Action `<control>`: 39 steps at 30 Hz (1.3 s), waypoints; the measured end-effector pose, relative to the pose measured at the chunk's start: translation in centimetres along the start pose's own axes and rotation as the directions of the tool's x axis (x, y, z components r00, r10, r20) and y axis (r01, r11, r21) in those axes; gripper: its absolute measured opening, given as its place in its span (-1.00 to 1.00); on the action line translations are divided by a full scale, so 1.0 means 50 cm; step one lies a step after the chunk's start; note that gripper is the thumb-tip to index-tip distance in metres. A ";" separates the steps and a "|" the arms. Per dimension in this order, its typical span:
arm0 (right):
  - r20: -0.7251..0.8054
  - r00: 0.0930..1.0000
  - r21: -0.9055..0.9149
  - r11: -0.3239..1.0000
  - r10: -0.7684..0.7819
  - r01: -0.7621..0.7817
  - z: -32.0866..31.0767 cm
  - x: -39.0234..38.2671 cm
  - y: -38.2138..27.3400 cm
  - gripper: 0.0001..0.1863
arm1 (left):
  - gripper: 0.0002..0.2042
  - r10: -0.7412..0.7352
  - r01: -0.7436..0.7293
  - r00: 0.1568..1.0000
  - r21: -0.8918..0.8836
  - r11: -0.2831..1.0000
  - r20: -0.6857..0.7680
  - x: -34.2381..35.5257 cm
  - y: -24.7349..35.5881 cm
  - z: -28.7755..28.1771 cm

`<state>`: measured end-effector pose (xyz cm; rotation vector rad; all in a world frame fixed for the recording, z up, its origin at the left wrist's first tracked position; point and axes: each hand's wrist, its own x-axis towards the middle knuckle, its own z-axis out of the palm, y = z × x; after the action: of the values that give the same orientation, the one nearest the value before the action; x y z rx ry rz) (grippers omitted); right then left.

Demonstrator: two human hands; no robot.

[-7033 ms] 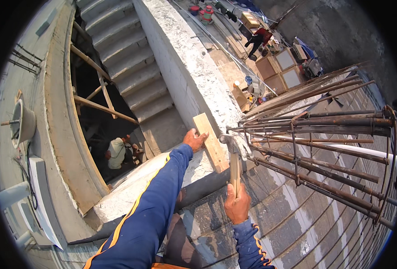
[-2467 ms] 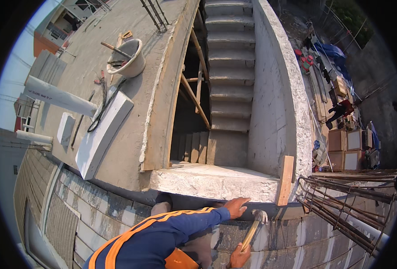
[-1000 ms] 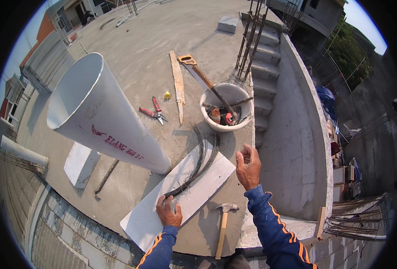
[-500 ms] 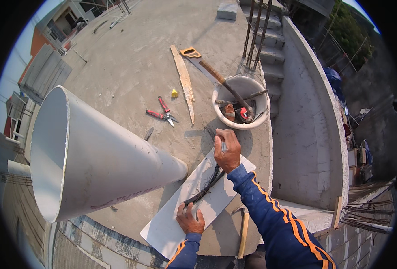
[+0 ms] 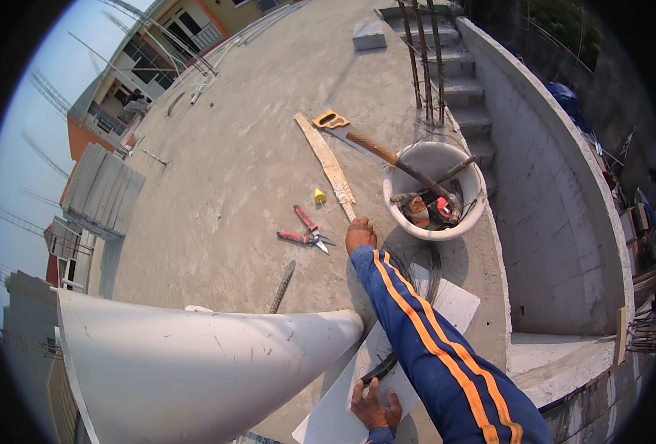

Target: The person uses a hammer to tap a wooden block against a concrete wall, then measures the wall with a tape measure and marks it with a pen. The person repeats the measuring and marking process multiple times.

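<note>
My right hand [image 5: 361, 235] is stretched forward, its fingers closed round the narrow near end of a rough wooden strip [image 5: 328, 164]. The strip lies flat on the concrete. Below, my left hand [image 5: 376, 407] rests on a white board [image 5: 457, 305], fingers apart, their tips against the end of a dark wire bundle [image 5: 379, 370]. My right forearm hides the bundle's middle; its loose thin strands [image 5: 433, 270] fan out past the sleeve. Just ahead of my right hand lie red-handled snips [image 5: 309, 231], blades apart, and a small yellow cone-shaped piece [image 5: 320, 196].
A large white pipe [image 5: 194, 362] fills the lower left. At right, a bucket [image 5: 439, 234] holds a hammer [image 5: 409, 172] and a red tape measure [image 5: 444, 207]. A handsaw [image 5: 331, 120] lies behind. Beyond the slab's right edge are concrete stairs [image 5: 465, 92] and upright rebar [image 5: 424, 59].
My right hand has left the wire bundle and reached forward to the wooden strip's end. My left hand stays at the bundle. The view has shifted, and the pipe appears lower.
</note>
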<state>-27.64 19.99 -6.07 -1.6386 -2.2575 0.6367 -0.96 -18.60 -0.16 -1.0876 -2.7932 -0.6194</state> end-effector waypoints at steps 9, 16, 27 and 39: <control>0.673 0.657 0.734 0.198 -0.340 -0.649 -0.441 -0.151 0.013 -0.73 | -0.43 -0.040 0.041 0.999 -0.007 0.999 0.011 -0.004 0.004 0.002; 0.581 0.733 0.810 0.163 -0.354 -0.563 -0.728 -0.474 0.186 -0.78 | -0.42 -0.020 0.020 1.000 -0.074 0.997 0.010 0.000 0.007 -0.013; 0.468 0.739 0.881 0.194 -0.484 -0.431 -0.770 -0.732 0.411 -0.70 | 0.00 -0.117 0.779 0.620 -0.591 0.209 0.776 0.215 0.265 -0.315; 0.381 0.736 0.886 0.448 -0.560 -0.119 -0.824 -0.703 0.419 -0.33 | -0.61 -0.059 0.194 0.981 -0.960 0.200 0.186 0.543 0.460 -0.475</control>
<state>20.10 -0.21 20.11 -0.5380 -1.7838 2.1020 -7.56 4.41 35.28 -0.8939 -2.3078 -2.6990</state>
